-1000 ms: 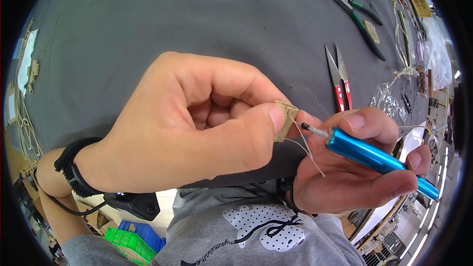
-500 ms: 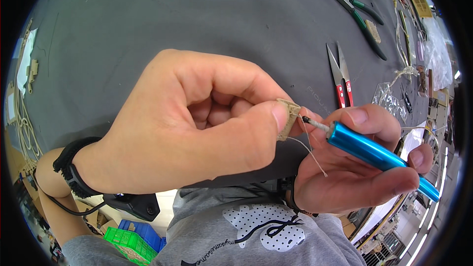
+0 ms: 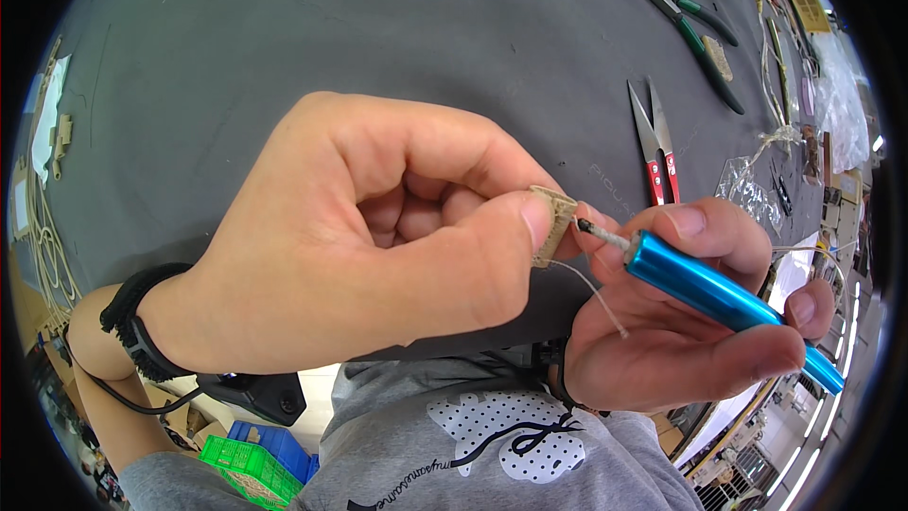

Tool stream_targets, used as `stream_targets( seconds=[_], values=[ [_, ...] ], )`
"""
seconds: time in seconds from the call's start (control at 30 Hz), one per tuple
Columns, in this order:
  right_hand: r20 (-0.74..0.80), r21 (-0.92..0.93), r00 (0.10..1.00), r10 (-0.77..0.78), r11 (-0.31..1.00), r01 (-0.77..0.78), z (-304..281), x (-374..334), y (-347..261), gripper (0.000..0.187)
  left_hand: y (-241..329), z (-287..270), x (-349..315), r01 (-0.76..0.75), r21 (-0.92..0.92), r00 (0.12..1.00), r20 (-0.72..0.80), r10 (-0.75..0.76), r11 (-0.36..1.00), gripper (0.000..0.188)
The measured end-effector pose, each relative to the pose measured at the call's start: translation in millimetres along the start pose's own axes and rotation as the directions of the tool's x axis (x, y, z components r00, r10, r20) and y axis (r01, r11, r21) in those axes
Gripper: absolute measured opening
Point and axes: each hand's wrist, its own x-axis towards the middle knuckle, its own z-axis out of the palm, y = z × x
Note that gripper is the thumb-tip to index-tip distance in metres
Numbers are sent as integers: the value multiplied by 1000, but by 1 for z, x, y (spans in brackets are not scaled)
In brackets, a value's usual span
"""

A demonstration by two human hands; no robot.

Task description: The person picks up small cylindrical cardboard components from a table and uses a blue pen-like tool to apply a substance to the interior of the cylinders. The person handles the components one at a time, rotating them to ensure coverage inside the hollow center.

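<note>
My left hand (image 3: 378, 227) is closed, pinching a small beige woven piece (image 3: 550, 227) between thumb and forefinger. A loose pale thread (image 3: 596, 295) hangs from the lower edge of that piece. In my right hand (image 3: 653, 345) lies a shiny blue pen-shaped thread burner (image 3: 705, 282), slanting down to the right across the fingers. Its thin pale shaft ends in a blackened tip, close beside the right edge of the woven piece. My right fingertips reach behind the piece; whether they also touch it is hidden.
Red-handled scissors (image 3: 653, 142) lie with parted blades on the grey table (image 3: 284, 28). Beyond them are green-handled pliers (image 3: 676, 14). Clear plastic bags (image 3: 842, 85) and cords line the right side; coiled cord (image 3: 47, 246) hangs at the left edge. Green (image 3: 251, 468) and blue crates (image 3: 284, 449) stand below.
A second thread that ran down from the woven piece near the burner's tip no longer shows; only a short bit is left there. Both hands have hardly moved.
</note>
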Motion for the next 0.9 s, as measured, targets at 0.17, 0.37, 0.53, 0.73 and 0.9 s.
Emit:
stream_targets(
  seconds=[0.17, 0.37, 0.53, 0.73, 0.9],
  values=[
    [-1, -3, 1000, -3, 1000, 3, -1, 1, -1, 32, 0, 1, 0, -17, 7, 1000, 1, 17, 1000, 22],
    [-6, -12, 1000, -4, 1000, 4, 0, 0, -1, 32, -1, 1, 1, -20, 1, 1000, 8, 20, 1000, 22],
    [-6, -18, 1000, -6, 1000, 6, 0, 1, -1, 32, 0, 1, 1, -18, 6, 1000, -4, 18, 1000, 23],
    [-3, -27, 1000, -4, 1000, 4, 0, 0, -2, 32, -1, 1, 1, -15, 4, 1000, 0, 15, 1000, 24],
    [-6, -47, 1000, -4, 999, 4, 1, -1, -4, 33, -2, 1, 1, -16, 6, 1000, -3, 17, 1000, 24]
  ],
)
